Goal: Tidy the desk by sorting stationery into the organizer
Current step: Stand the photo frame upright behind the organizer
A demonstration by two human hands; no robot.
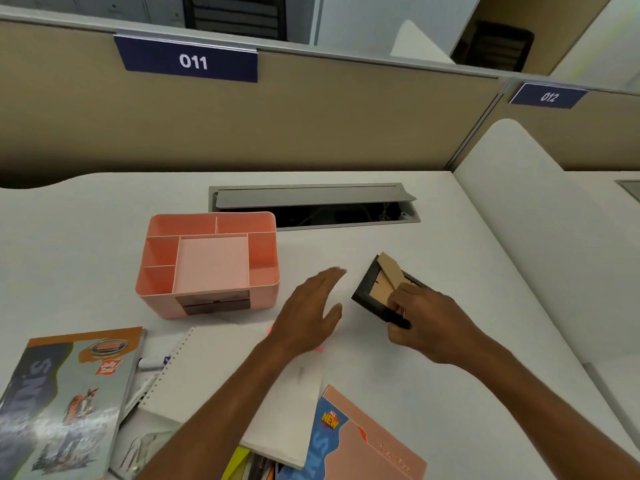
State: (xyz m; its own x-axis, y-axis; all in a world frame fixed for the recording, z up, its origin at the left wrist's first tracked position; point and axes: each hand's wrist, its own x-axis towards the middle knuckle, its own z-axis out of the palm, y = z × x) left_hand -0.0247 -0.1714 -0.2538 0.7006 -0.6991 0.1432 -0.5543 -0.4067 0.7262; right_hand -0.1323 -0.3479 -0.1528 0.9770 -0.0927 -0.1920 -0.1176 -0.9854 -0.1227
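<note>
One desk (450, 237), white, against a tan partition (311, 126). Two signs on the partition: "011" (190, 60) at upper left, "012" (549, 97) at upper right. One organizer (207, 265), pink, stands left of centre on the desk; six open compartments counted, the middle one the largest, and a dark drawer front faces the camera. One grey hatch (311, 202) behind it, lid propped open. Two hands in view. Left hand (311, 313), centre of the frame: flat, fingers straight and together, thumb out, holding nothing, just right of the organizer and apart from it. Cannot tell whether it touches the desk. Right hand (426, 323), right of centre: fingers curled round one black frame (372, 292), seen from the back, cardboard stand sticking up, the frame tilted. A thin black piece shows under those fingers; cannot tell whether it is part of the frame. The hands are near each other, not touching. Lower left of the picture: one illustrated book (69, 403), one white spiral pad (225, 375) partly under the left forearm, and one marker (152, 362) between book and pad. Bottom centre: one blue book (322, 438) with one pink folder (374, 445) lying over it. Bits of bright pink (318, 348) show beside the left wrist, too hidden to name.
</note>
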